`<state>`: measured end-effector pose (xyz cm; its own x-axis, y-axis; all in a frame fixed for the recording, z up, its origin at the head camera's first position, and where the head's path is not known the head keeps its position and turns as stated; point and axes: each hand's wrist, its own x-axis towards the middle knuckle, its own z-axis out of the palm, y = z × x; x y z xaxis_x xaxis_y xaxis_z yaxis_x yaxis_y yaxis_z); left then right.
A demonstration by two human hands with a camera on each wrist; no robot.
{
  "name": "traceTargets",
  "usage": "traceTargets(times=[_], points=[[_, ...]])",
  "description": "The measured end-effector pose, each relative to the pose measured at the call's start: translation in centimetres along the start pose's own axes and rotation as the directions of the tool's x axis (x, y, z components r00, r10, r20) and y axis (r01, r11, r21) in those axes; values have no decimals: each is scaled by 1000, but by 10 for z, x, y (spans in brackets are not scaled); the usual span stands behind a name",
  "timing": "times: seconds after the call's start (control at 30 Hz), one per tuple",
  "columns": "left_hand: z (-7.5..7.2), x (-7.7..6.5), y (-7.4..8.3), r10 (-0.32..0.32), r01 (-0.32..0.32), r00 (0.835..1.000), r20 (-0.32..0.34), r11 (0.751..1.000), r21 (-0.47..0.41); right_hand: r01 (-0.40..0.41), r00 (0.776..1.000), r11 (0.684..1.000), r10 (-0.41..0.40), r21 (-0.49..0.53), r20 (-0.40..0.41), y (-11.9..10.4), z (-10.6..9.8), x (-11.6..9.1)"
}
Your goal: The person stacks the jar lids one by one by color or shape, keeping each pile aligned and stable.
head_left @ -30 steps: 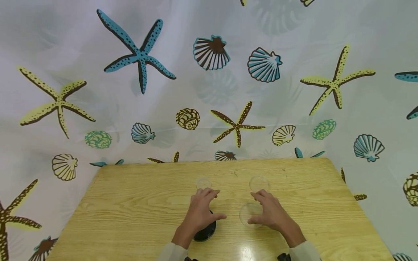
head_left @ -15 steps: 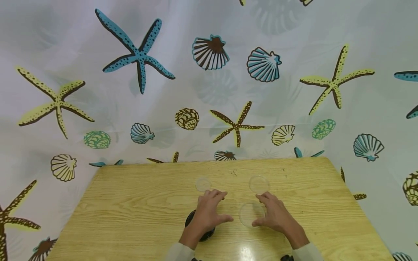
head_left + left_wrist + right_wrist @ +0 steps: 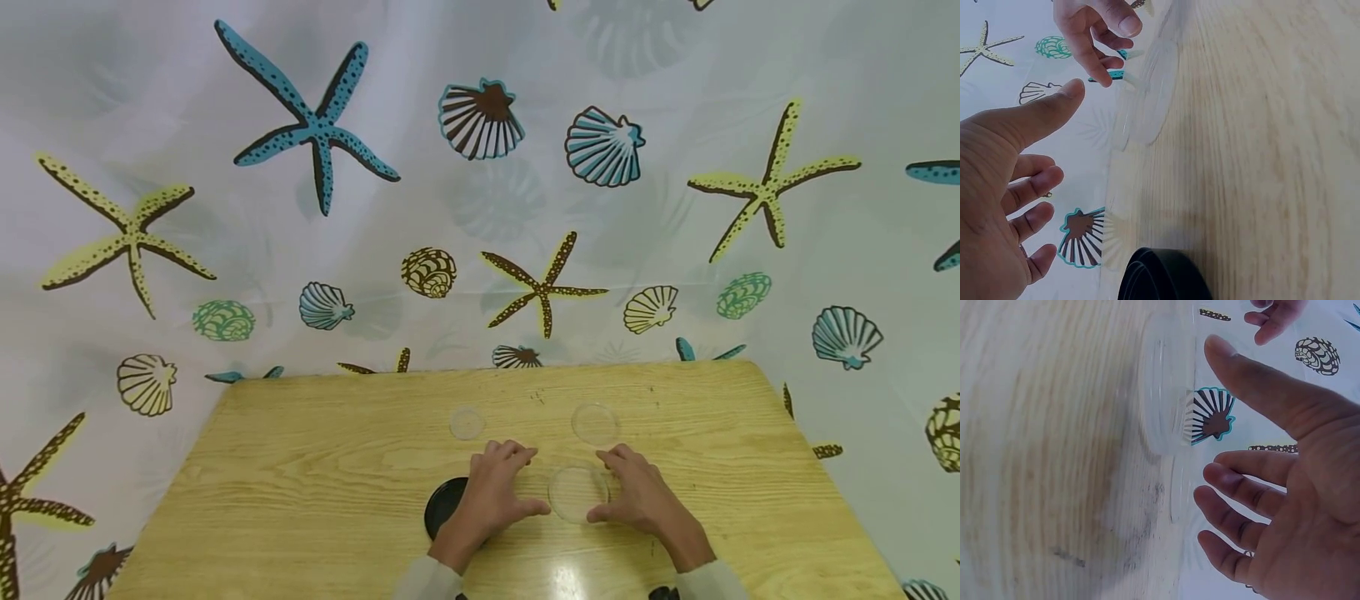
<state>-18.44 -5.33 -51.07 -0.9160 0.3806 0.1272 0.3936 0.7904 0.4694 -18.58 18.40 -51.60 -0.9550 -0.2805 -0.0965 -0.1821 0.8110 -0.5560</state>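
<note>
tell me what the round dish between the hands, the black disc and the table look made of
Round dish: clear, glossy plastic or glass; the wood grain shows straight through it, so which one stays open.
Black disc: probably plastic, smooth and opaque, with a ridged rim in the left wrist view.
Table: pale wood or wood-look laminate, with printed-looking grain and a glare spot.
</note>
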Motion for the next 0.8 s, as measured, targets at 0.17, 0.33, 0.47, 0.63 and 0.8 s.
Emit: traceTargets(times=[0.17,0.33,0.47,0.63,0.8], points=[[4,1,1,-4,5,1000,23,999,-39,-9,1000,1000,9,-12,1,2,2,1],[12,3,3,5,-3,999,44,999,-52,-9,1000,1000,9,-10,-6,6,3,1],[18,4,5,13,-11,997,69,999,-34,-5,1000,1000,5,-11,-11,8,4,0],[21,6,6,6,-5,995,100,1000,-5,-14,1000,1000,14,17,-3,9,7,0],[22,6,5,-2,-1,994,111,1000,24,-26,1000,999,26,24,2,9,9,-1]])
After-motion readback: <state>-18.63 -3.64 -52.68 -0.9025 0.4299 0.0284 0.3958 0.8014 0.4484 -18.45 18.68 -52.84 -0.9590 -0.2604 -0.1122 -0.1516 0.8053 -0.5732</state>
